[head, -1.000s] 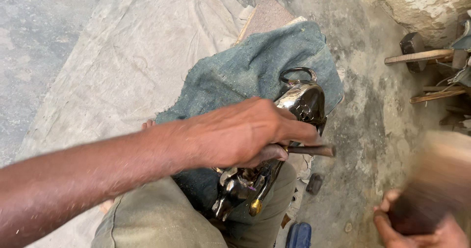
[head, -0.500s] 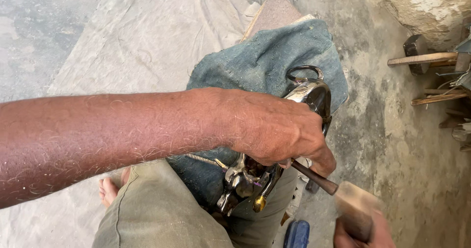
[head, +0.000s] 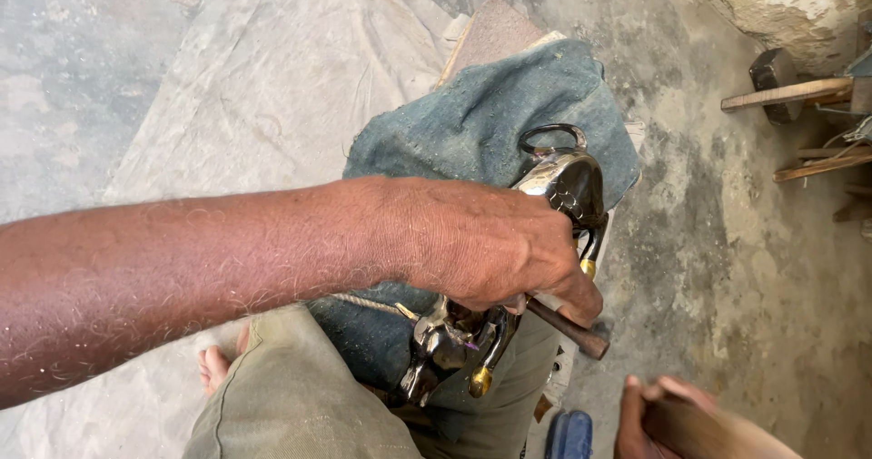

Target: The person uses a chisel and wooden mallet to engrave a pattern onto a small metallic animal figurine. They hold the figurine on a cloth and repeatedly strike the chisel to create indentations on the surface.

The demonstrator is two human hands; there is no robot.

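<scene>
My left hand [head: 490, 250] reaches across from the left and grips a thin dark chisel-like rod [head: 568, 325] against a shiny dark metal animal figure [head: 563, 182]. The figure has brass tips and a ring on top, and lies on a blue-grey cloth [head: 472, 118] over a block. My right hand [head: 649, 414] is at the bottom right edge, closed round a wooden handle [head: 699, 432]; its head is out of frame. A cord [head: 368, 305] runs under my wrist.
My olive trouser knee [head: 291, 395] and bare toes [head: 213, 368] are at the bottom. A pale tarp [head: 263, 87] covers the floor on the left, bare concrete [head: 727, 241] on the right. A hammer [head: 781, 82] and wooden sticks lie far right. A blue object [head: 572, 434] sits below.
My left arm has pushed further right over the figure, holding the rod. My right hand with the wooden tool has swung down from the right toward the rod's end.
</scene>
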